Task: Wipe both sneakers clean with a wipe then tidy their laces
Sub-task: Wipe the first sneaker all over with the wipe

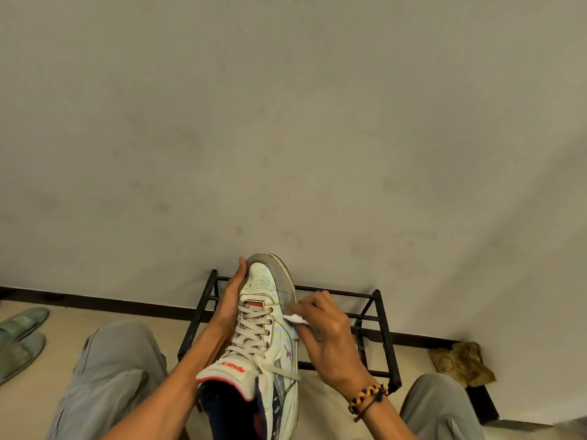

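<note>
A: What do the hands hold?
B: The left hand (233,295) cups the white sneaker (270,325) along its left side, toe up, fingers hidden. The right hand's (327,338) grip pinches a white wipe (295,319) against the sneaker's right side.
A: Any containers?
B: A black metal shoe rack (365,315) behind the sneaker; no contents show. Green slippers (20,338) lie on the floor.

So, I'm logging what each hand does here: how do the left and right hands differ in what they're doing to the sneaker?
The left hand lies along the sneaker's left side with fingers stretched toward the toe, steadying it; the right hand is curled at the right side. The right hand pinches a white wipe against the sneaker; the left holds no wipe. The right wrist wears a braided bracelet; the left is bare. Both touch the same raised sneaker.
</note>
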